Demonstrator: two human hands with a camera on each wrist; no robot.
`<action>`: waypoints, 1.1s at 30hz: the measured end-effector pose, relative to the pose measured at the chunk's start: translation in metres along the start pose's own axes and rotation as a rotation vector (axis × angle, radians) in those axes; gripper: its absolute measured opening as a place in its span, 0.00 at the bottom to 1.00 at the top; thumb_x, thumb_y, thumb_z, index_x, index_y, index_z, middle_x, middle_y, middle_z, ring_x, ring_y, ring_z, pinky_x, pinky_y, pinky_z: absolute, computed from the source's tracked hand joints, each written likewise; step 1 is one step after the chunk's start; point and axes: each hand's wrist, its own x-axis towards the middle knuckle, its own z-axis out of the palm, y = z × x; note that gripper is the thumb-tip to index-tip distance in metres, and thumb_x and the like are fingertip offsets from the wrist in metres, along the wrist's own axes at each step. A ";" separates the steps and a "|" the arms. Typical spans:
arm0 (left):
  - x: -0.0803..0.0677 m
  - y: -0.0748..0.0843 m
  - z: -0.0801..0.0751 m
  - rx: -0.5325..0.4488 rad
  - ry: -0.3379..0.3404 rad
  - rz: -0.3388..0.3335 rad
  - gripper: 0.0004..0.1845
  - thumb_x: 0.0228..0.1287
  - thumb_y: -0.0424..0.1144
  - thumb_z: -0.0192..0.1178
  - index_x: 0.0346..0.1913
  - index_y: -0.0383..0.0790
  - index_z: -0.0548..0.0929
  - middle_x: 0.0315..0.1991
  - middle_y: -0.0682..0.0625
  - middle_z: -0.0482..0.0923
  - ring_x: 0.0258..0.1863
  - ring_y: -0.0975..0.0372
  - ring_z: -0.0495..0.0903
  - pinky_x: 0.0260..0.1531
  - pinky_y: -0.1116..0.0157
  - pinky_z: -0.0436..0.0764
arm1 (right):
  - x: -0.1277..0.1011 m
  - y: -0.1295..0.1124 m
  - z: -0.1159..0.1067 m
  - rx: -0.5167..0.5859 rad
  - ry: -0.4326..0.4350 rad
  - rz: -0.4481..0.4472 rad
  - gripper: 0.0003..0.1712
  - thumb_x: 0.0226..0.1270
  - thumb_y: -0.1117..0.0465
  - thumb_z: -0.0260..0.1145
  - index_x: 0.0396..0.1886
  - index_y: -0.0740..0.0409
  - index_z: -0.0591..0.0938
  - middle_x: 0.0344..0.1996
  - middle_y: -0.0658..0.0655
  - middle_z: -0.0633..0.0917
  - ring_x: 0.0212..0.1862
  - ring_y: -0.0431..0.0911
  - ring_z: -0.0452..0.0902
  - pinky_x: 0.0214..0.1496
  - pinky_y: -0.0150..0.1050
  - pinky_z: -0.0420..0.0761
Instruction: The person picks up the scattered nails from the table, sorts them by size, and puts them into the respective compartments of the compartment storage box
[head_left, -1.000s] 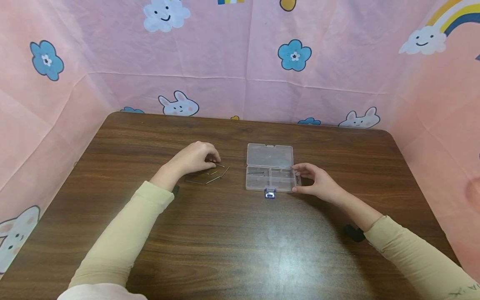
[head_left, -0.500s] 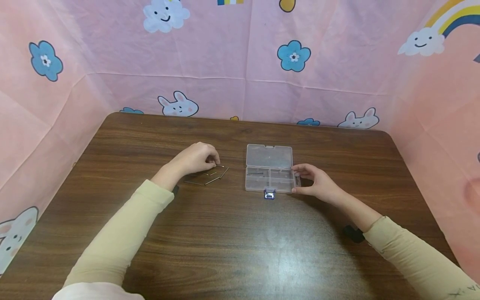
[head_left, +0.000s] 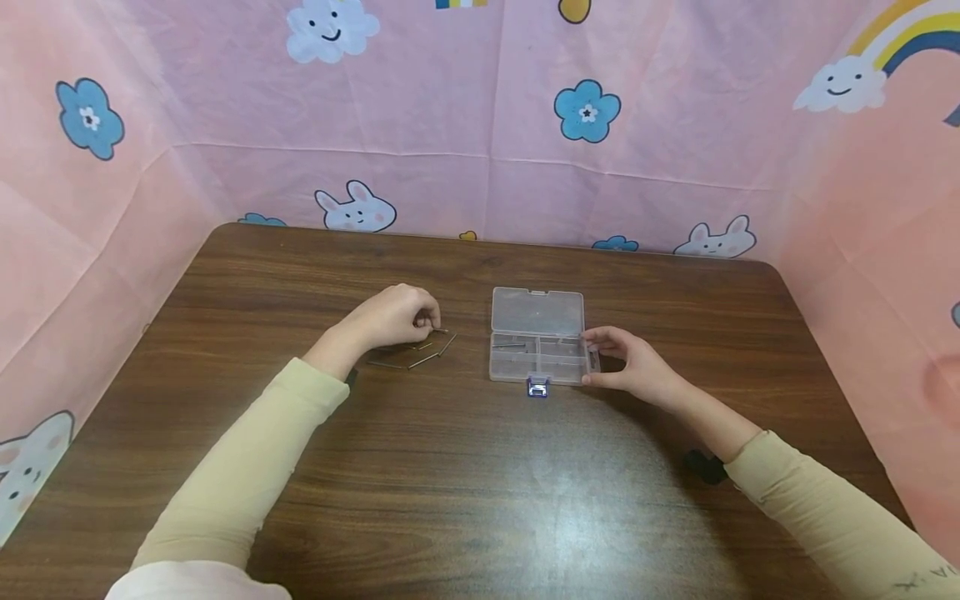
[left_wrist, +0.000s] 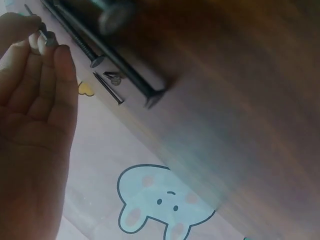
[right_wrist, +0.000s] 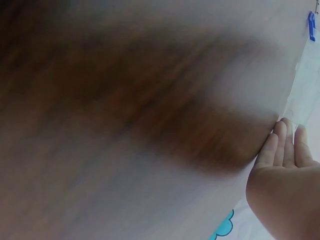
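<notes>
Between thumb and fingertips my left hand point(head_left: 397, 315) pinches a nail point(left_wrist: 47, 36), its head showing in the left wrist view. Just below and right of that hand, several loose nails point(head_left: 424, 361) of different lengths lie on the table, one or two of them brass-coloured. A clear plastic compartment box point(head_left: 515, 381) stands with its lid point(head_left: 538, 311) laid back and its blue latch point(head_left: 537, 387) facing forward. Nails point(head_left: 511, 346) rest in its back left compartment. My right hand point(head_left: 632, 360) holds the box by its right end, thumb at the front corner, fingers at the back.
The dark wood-grain table point(head_left: 450, 483) carries all of this. A pink printed cloth point(head_left: 427, 100) hangs along the table's back and sides. To the right of the loose nails stands the box, a short gap away.
Almost nothing differs: the left fingers stay at the nails and draw slightly tighter around one. The right hand keeps its hold on the box.
</notes>
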 end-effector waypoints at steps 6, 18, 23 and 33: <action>0.001 0.005 -0.001 0.027 0.071 0.042 0.06 0.63 0.27 0.65 0.36 0.41 0.88 0.33 0.50 0.83 0.32 0.62 0.77 0.37 0.63 0.77 | 0.001 0.001 0.000 -0.005 0.007 -0.029 0.35 0.64 0.67 0.79 0.69 0.69 0.76 0.64 0.70 0.81 0.68 0.64 0.77 0.77 0.61 0.72; 0.009 0.022 0.004 0.040 0.145 0.112 0.07 0.64 0.26 0.63 0.38 0.39 0.89 0.36 0.50 0.85 0.33 0.61 0.77 0.38 0.64 0.78 | 0.001 0.000 -0.001 -0.006 -0.005 -0.009 0.36 0.65 0.65 0.79 0.70 0.68 0.75 0.65 0.70 0.80 0.69 0.64 0.76 0.78 0.62 0.71; 0.014 0.029 0.007 0.031 0.161 0.128 0.08 0.64 0.26 0.63 0.39 0.39 0.89 0.38 0.49 0.87 0.33 0.61 0.78 0.38 0.63 0.79 | 0.001 0.001 -0.001 -0.002 -0.006 -0.005 0.36 0.65 0.65 0.78 0.70 0.68 0.75 0.65 0.70 0.80 0.70 0.65 0.75 0.78 0.62 0.71; 0.022 0.042 0.011 0.014 0.198 0.197 0.08 0.64 0.26 0.63 0.39 0.38 0.90 0.38 0.49 0.88 0.34 0.61 0.79 0.39 0.63 0.81 | 0.001 0.000 -0.001 -0.002 -0.004 0.008 0.36 0.65 0.65 0.79 0.70 0.67 0.75 0.65 0.69 0.80 0.70 0.65 0.75 0.78 0.63 0.71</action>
